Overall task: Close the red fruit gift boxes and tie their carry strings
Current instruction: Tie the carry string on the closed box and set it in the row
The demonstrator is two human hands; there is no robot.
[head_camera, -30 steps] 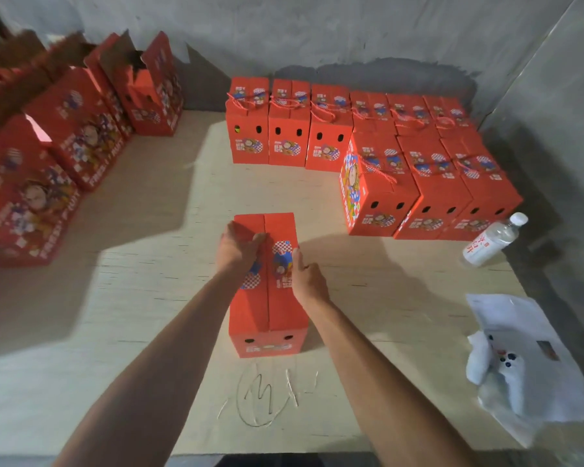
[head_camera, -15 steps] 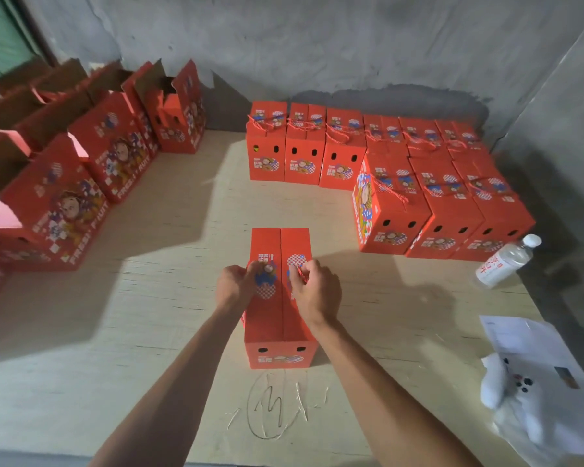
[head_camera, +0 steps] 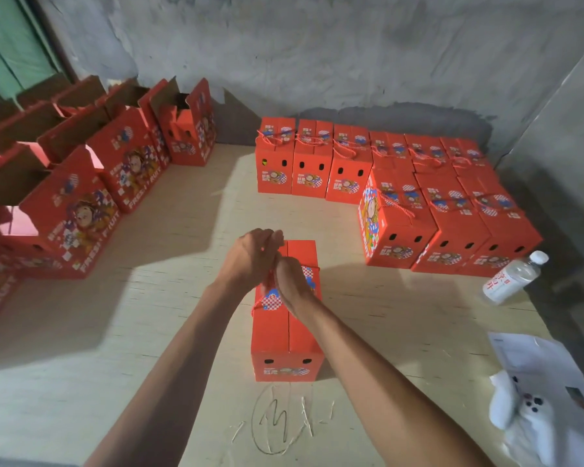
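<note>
In the middle of the tabletop (head_camera: 81, 332), just ahead of the person, stands one red gift box (head_camera: 285, 335) with its two top flaps folded shut and meeting along a centre seam. Both hands are bunched together above the far half of its lid: the left hand (head_camera: 250, 257) is curled with fingers drawn in, the right hand (head_camera: 292, 281) pressed against it from the side. A thin red carry string (head_camera: 257, 303) trails down from between them over the box's left edge, so each hand seems to pinch part of that cord, though the actual grip is hidden between the palms.

Judging by this, closing is done for this box and the tying step is in hand. The next move likely calls for crossing or looping the cord ends and pulling them snug without lifting the flaps open.

Whether a knot has begun cannot be made out; the hands cover the string holes and the cord's other end. Behind and to the right sit the finished boxes (head_camera: 429, 197) with strings tied across their tops, and along the left edge a row of open boxes (head_camera: 81, 197) waits, partly cut off by the frame. A water bottle (head_camera: 513, 278) lies at the right, near white paper and a white cloth (head_camera: 520, 409) that run out of view.
</note>
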